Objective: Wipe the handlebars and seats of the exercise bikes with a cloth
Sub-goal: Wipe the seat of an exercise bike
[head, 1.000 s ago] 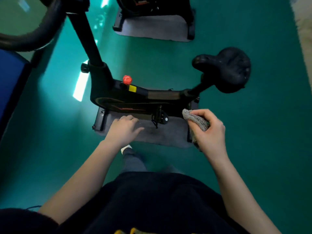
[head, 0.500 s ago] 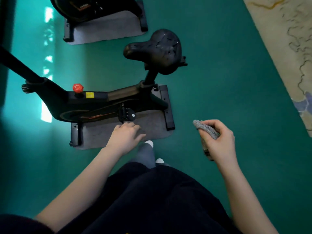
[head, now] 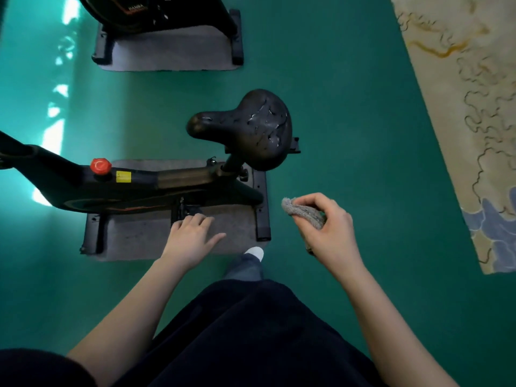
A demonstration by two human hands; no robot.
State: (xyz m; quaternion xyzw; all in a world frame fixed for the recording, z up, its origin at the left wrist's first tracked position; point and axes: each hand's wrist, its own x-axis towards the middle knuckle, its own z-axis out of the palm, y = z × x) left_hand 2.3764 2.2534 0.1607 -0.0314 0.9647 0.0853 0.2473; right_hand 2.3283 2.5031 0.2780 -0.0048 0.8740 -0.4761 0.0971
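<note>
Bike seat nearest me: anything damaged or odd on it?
Yes. The seat shows pale, shiny cracks or streaks across its wide rear part; torn cover or wet marks, I cannot tell. Nothing else stands out.

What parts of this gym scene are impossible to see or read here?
Head view only.
Near bike: handlebars cut off by the left edge.
Far bike: seat and handlebars cut off by the top edge.
Cloth: partly hidden inside the right hand.
Yellow label: text too small to read.
</note>
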